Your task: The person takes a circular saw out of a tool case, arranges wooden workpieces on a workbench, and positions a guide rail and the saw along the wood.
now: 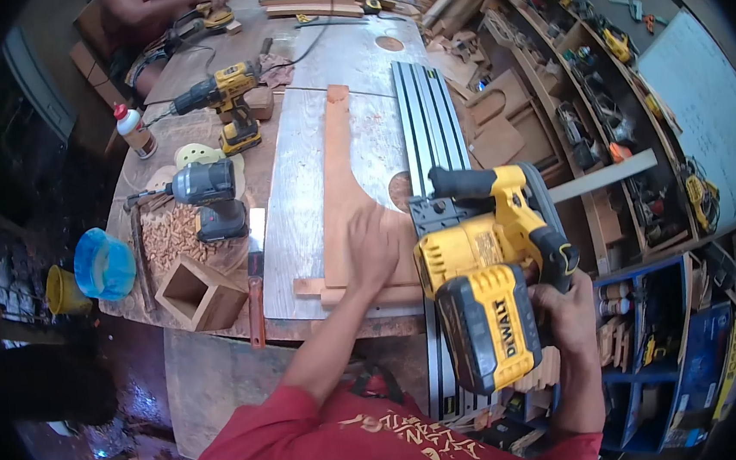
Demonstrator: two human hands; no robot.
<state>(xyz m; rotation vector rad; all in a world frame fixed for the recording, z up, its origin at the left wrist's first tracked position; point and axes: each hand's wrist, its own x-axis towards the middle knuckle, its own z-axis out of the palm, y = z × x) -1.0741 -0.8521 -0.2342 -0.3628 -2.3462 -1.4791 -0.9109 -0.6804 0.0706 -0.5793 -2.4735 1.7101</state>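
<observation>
My left hand lies with its fingers spread on a curved wooden piece, which rests on a pale board. My right hand is wrapped round the rear handle of a yellow and black circular saw. The saw sits over a long metal guide rail, just right of the wooden piece. A wooden strip shows under the near edge of that piece. The saw hides part of the rail.
Left on the table are a drill, an impact driver, a glue bottle, dowels and a square wooden box. A co-worker handles a sander at the far left. Shelves line the right.
</observation>
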